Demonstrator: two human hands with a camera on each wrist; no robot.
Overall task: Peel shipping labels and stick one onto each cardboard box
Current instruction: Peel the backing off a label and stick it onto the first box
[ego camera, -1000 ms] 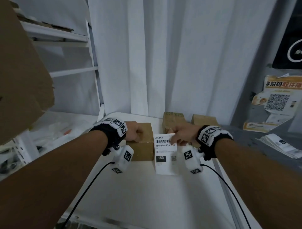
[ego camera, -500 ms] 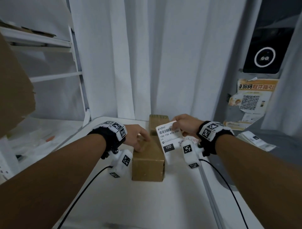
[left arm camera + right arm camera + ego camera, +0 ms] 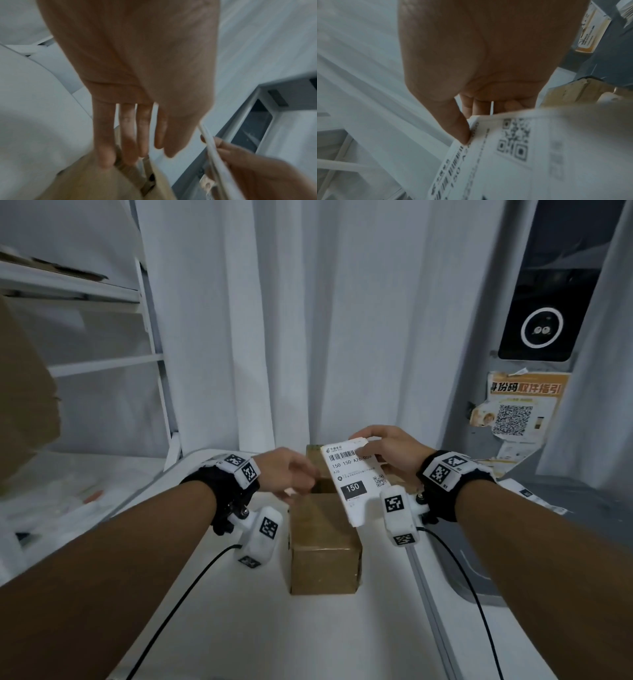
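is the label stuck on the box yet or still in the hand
Still in the hand. The right hand pinches the shipping label by its top edge, lifted and tilted above the cardboard box, whose top shows bare.

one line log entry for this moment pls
right hand pinches shipping label above box | left hand open, fingers straight, over cardboard box | label not stuck

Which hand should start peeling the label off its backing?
Left, probably. The right hand already pinches the label by its top edge; the left hand is free, fingers extended over the box beside it.
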